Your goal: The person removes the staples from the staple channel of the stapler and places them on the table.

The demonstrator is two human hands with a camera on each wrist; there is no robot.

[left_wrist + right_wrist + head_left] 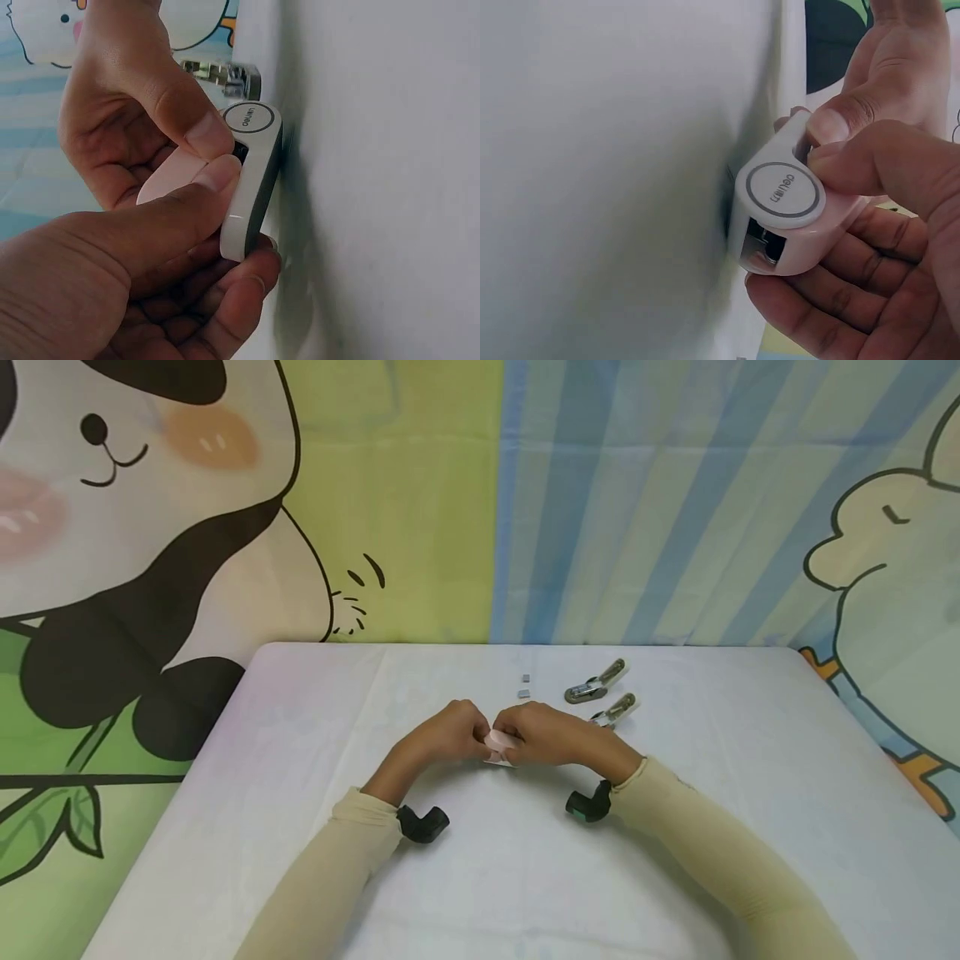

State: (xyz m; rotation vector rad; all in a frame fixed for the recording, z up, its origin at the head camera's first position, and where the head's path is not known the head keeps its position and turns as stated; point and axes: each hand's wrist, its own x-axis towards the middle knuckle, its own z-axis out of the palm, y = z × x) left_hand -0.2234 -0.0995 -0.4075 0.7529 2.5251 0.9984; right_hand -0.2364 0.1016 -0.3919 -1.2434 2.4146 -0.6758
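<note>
A small pink-and-white stapler (501, 742) with a round "deli" disc on its side is held just over the table between both hands. My left hand (453, 731) grips one end, its thumb pressed near the gap between the white and pink parts (255, 172). My right hand (547, 732) grips the disc end, fingers curled beneath the pink body and thumb at the same gap. The two thumbs nearly meet in both wrist views. A dark opening with metal inside shows at the stapler's end (769, 246). Fingers hide much of the pink part.
Beyond my right hand lie two metal, stapler-like pieces (587, 692), the nearer one (617, 708) partly hidden by that hand. Two small grey blocks (524, 693) sit behind the hands. A cartoon-printed curtain (420, 510) hangs past the white table's (480, 877) far edge.
</note>
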